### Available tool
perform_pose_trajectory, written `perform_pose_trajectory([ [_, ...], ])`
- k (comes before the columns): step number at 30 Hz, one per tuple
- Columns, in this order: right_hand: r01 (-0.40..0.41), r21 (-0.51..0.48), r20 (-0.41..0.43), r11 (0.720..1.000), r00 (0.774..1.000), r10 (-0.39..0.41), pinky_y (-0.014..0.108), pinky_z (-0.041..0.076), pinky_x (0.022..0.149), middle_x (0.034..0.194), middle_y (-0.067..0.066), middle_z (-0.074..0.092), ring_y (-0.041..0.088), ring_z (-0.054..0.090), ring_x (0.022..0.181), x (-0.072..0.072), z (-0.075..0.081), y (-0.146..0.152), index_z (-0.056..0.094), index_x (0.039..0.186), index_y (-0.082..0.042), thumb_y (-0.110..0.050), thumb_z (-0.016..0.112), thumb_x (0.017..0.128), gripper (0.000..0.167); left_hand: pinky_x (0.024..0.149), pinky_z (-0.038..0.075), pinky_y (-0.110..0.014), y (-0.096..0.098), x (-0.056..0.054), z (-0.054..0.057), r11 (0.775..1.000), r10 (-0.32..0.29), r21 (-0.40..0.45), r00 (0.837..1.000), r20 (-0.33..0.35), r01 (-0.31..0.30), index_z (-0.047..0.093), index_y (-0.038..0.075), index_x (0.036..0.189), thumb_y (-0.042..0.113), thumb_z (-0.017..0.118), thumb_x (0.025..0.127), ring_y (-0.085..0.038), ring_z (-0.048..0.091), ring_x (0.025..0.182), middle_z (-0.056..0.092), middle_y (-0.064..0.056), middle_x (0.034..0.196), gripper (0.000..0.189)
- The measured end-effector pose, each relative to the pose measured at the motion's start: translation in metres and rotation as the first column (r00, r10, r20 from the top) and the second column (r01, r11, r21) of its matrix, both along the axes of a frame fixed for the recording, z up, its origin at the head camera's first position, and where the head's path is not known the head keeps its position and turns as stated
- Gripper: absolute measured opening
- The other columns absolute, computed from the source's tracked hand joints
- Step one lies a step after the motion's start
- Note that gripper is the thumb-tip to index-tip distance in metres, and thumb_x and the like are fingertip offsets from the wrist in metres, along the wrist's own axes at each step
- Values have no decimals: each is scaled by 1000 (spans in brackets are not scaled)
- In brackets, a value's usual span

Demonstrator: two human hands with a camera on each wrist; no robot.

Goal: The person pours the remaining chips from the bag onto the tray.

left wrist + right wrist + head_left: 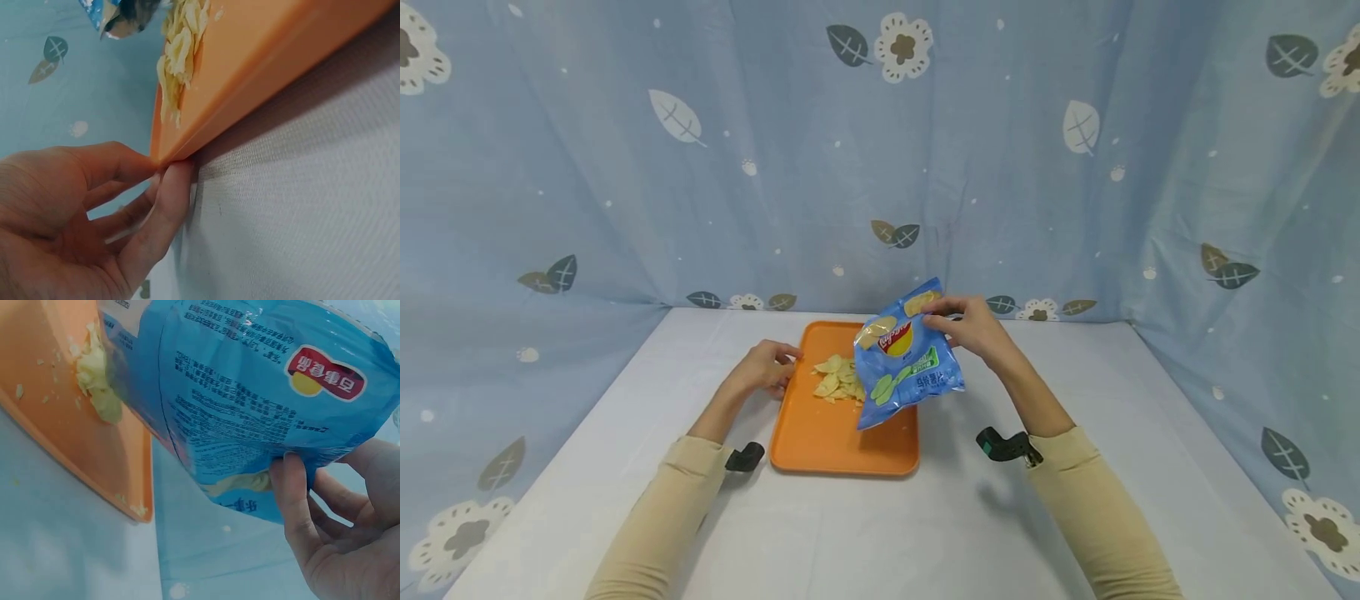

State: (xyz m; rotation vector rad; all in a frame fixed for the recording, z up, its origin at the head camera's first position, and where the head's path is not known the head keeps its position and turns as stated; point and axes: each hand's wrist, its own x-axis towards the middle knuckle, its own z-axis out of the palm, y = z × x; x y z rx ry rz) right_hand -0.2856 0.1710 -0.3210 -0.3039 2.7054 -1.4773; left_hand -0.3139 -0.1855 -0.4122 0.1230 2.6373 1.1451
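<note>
An orange tray lies on the white-covered table. Its left rim is pinched between the thumb and fingers of my left hand, and the left wrist view shows that grip at the tray's edge. A heap of potato chips rests on the tray. Above its right part, my right hand holds a blue potato chip bag in a tilted position. In the right wrist view the thumb and fingers pinch the bag near one end, its printed back facing the camera. Whether chips remain inside is hidden.
Small crumbs are scattered over the tray. A blue curtain with leaves and flowers hangs behind and beside the table. Each wrist carries a black camera mount, the right one standing off the sleeve.
</note>
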Motion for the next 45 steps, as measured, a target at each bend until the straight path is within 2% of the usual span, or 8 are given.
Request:
perform_pose_trajectory([
  [14, -24, 58, 0, 998, 1000, 24, 32, 62, 72, 125, 16, 61, 29, 66, 97, 2, 4, 5, 67, 123, -8, -27, 66, 93, 35, 55, 59, -29, 2, 0, 1, 1000, 9, 1, 1000, 3, -9, 59, 2, 133, 3, 52, 94, -14, 66, 66, 59, -20, 106, 40],
  [23, -28, 44, -3, 999, 1000, 28, 33, 63, 73, 122, 17, 61, 26, 67, 90, 3, 3, 7, 67, 122, -6, -26, 67, 93, 35, 55, 60, -29, 1, 0, 0, 1000, 6, 10, 1000, 11, -7, 59, 2, 133, 1, 52, 93, -15, 66, 66, 60, -21, 109, 41],
  [38, -33, 56, -3, 998, 999, 33, 30, 62, 71, 121, 16, 61, 27, 67, 92, 2, -4, 9, 67, 123, -7, -28, 67, 93, 37, 54, 59, -30, 0, 2, 0, 999, 19, 26, 1000, 11, -19, 60, 3, 132, 1, 52, 92, -15, 66, 64, 60, -22, 110, 41],
  [45, -22, 57, 1, 998, 1000, 22, 30, 62, 72, 122, 16, 61, 28, 67, 93, 2, -5, 11, 67, 123, -7, -29, 67, 93, 37, 54, 59, -30, -1, 1, 0, 1000, 4, 15, 1000, 4, -4, 60, 2, 132, 2, 52, 92, -15, 66, 65, 60, -22, 111, 40],
])
